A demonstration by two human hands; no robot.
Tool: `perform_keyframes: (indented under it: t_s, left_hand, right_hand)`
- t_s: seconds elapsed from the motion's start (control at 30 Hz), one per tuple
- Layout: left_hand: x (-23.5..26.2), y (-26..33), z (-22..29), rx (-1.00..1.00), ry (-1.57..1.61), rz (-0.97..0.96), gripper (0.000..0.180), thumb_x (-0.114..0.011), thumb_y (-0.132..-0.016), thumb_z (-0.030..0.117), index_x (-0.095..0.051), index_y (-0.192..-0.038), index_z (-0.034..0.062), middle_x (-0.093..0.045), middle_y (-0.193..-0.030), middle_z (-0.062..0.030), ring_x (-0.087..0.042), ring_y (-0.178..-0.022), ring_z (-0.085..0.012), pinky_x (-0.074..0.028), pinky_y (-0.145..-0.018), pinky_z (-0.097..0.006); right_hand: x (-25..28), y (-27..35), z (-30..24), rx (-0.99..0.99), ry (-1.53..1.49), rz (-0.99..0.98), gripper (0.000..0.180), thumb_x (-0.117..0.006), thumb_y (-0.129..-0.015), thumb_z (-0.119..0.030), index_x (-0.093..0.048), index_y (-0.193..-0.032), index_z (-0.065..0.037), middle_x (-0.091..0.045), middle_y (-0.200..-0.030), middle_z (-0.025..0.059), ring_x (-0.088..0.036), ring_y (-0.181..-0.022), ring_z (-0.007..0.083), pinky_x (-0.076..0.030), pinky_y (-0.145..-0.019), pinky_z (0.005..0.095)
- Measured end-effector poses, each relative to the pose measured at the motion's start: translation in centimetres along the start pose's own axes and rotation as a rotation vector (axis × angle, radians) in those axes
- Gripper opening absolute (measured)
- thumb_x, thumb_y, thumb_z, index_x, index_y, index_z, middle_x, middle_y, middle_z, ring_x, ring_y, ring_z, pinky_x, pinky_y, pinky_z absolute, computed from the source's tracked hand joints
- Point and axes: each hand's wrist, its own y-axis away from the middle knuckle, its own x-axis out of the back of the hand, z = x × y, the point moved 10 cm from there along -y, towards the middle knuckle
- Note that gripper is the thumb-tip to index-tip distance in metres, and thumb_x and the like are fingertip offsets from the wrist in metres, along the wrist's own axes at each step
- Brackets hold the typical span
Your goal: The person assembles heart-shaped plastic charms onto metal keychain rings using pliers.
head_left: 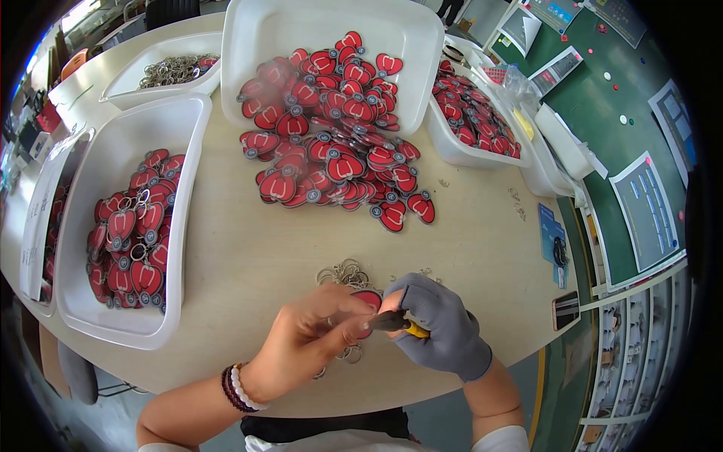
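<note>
Red tag point(368, 298), flat and rounded, is just right of the heap of shiny metal rings point(343, 273), pinched in the bare left hand's point(310, 328) grip; farther right of that heap, the grey-gloved right hand's point(443, 324) grip clasps dark-headed, yellow-handled pliers point(388, 322).

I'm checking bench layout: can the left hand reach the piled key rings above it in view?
Probably yes: the key rings lie just beyond the left hand, nothing visibly between, though it's holding a red tag.
</note>
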Motion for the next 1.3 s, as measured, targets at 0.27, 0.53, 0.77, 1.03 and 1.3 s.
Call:
perform_keyframes:
  t_s: [0.27,0.53,0.77,1.03,1.3]
  left_hand:
    - [1.1,0.5,0.8,-0.060,0.017,0.150,0.050,-0.058,-0.094,-0.003,-0.041,-0.141,0.0006,-0.065,-0.110,-0.0082,-0.065,-0.097,-0.0127,-0.057,-0.082,-0.029]
    - [0.1,0.2,0.2,0.013,0.116,0.007,0.042,-0.056,-0.095,-0.004,-0.043,-0.135,-0.0028,-0.064,-0.109,-0.0080,-0.064,-0.100,-0.0133,-0.054,-0.085,-0.027]
    - [-0.1,0.1,1.1,-0.152,-0.064,-0.169,0.031,-0.065,-0.086,-0.006,-0.055,-0.115,0.0005,-0.065,-0.103,-0.0093,-0.067,-0.091,-0.0189,-0.055,-0.080,-0.031]
    - [-0.4,0.2,4.6,-0.380,-0.755,0.039,0.030,-0.065,-0.077,-0.006,-0.063,-0.107,-0.0010,-0.064,-0.103,-0.0153,-0.065,-0.083,-0.0328,-0.053,-0.069,-0.036]
    - [2.7,0.9,5.9,-0.458,-0.701,0.242,0.021,-0.064,-0.082,-0.005,-0.064,-0.103,-0.0014,-0.066,-0.096,-0.0137,-0.066,-0.074,-0.0253,-0.052,-0.066,-0.032]
  right_hand:
    - [-0.9,1.3,3.6,-0.435,-0.431,-0.088,0.011,-0.065,-0.092,-0.015,-0.059,-0.093,-0.005,-0.054,-0.075,-0.0014,-0.048,-0.072,0.0059,-0.042,-0.066,0.0251]
    - [-1.5,1.2,3.6,-0.449,-0.408,-0.191,0.013,-0.065,-0.092,-0.016,-0.059,-0.092,-0.005,-0.054,-0.076,-0.0018,-0.047,-0.072,0.0060,-0.041,-0.066,0.0258]
    - [-2.1,1.5,3.4,-0.448,-0.425,-0.242,0.014,-0.066,-0.092,-0.017,-0.059,-0.092,-0.004,-0.053,-0.076,0.0011,-0.045,-0.069,0.0075,-0.041,-0.064,0.0260]
    - [-0.8,0.3,0.9,-0.109,0.091,0.101,0.027,-0.072,-0.082,-0.008,-0.054,-0.100,0.001,-0.060,-0.086,0.0161,-0.062,-0.073,0.0349,-0.050,-0.065,0.0381]
    - [-2.9,0.6,0.2,-0.032,0.118,-0.098,0.027,-0.072,-0.083,-0.017,-0.056,-0.098,-0.002,-0.059,-0.085,0.0128,-0.061,-0.074,0.0319,-0.050,-0.065,0.0391]
